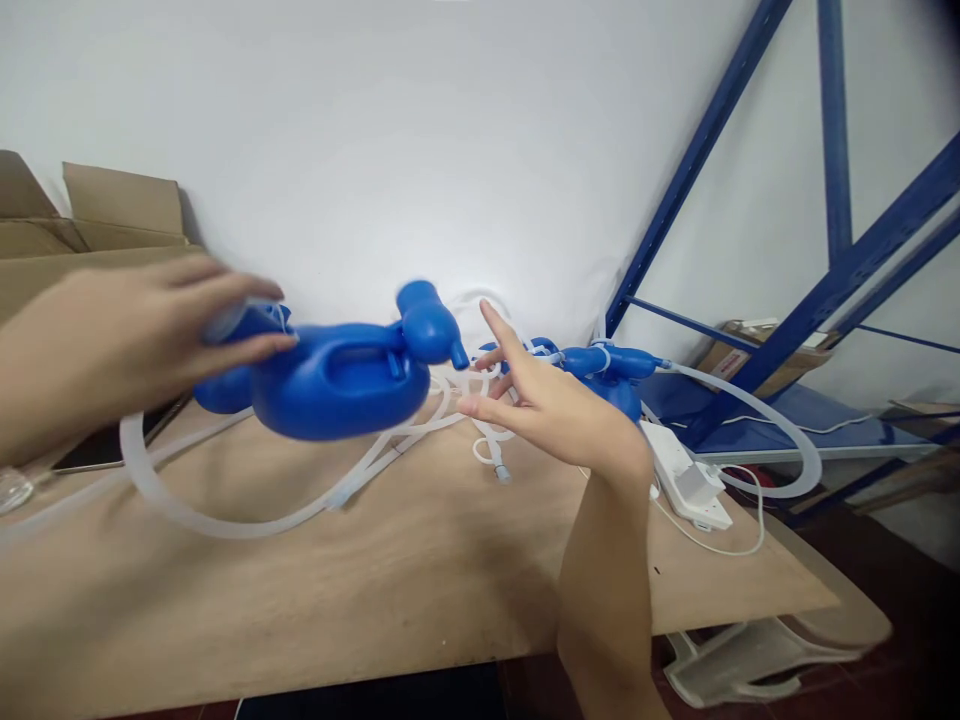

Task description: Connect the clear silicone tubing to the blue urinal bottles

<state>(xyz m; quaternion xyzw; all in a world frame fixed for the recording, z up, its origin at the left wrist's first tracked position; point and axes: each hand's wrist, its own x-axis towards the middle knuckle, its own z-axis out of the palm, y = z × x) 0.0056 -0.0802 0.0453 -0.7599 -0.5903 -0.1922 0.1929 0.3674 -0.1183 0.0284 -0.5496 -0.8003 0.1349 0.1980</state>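
A blue hollow plastic vessel [341,405] with a handle opening, a rounded head and a short spout is raised over the table. My left hand [172,320] is closed around its left end, thumb and fingers on either side; part of that grip is blurred. A thick translucent tube [217,525] curves from below my left hand toward the middle. To the right of the spout, my right hand [536,390] is open with fingers spread, apart from the vessel. Behind it are a tangle of white tubing [450,400] and another blue plastic vessel [611,365].
A white power strip [686,475] with a plug and cable sits on the wooden table [375,610] at right. An open cardboard box [127,205] stands at the far left, beside the white wall. Blue metal shelving [832,270] rises on the right.
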